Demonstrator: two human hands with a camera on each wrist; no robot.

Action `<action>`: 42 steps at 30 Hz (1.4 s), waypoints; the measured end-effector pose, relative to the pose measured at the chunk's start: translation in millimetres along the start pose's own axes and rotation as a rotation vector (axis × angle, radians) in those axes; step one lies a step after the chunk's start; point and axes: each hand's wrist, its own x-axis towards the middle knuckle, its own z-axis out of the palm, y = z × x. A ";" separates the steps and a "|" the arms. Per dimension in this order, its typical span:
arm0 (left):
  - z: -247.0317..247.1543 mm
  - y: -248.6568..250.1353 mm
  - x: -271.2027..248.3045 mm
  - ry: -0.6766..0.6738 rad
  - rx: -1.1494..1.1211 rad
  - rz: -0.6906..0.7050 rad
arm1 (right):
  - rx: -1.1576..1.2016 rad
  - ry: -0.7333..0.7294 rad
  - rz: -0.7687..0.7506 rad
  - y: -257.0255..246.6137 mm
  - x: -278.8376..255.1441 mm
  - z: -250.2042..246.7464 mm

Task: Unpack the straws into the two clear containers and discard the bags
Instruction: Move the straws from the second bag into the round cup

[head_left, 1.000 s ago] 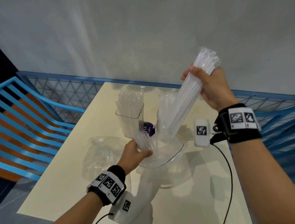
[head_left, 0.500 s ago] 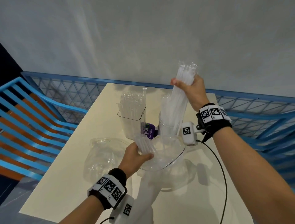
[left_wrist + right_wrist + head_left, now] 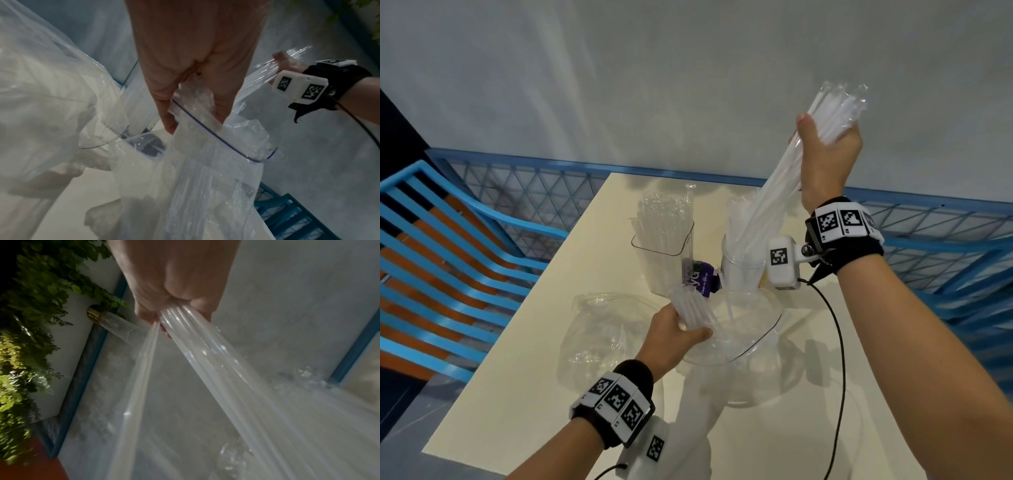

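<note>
my right hand (image 3: 825,161) grips a straw bundle (image 3: 774,202) raised over the round container (image 3: 743,263) below it; left hand (image 3: 674,332) pinches the zip bag (image 3: 739,335) rim. i judge: lower straight, release gradually.

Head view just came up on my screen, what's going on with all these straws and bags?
A person is unpacking straws at a cream table. The right hand grips a long bundle of straws raised high, its lower end pointing into the round clear container, which already holds straws. The left hand holds the mouth of a zip bag together with a shorter bunch of straws. The square container behind is full, and an emptied bag lies to the left.
</note>
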 end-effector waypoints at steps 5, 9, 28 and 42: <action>0.9 1.3 -0.8 -0.010 -0.006 -0.014 | -0.021 0.121 -0.076 8.0 2.8 -10.5; 1.4 2.3 -0.9 -0.012 -0.016 -0.016 | -0.123 0.169 -0.167 17.4 3.1 -12.7; 1.5 0.9 -3.2 -0.032 -0.028 -0.015 | -0.277 0.170 -0.261 10.7 14.8 -3.5; -0.3 1.3 4.1 -0.043 0.016 -0.054 | -0.475 -0.305 0.321 68.7 -12.7 -22.8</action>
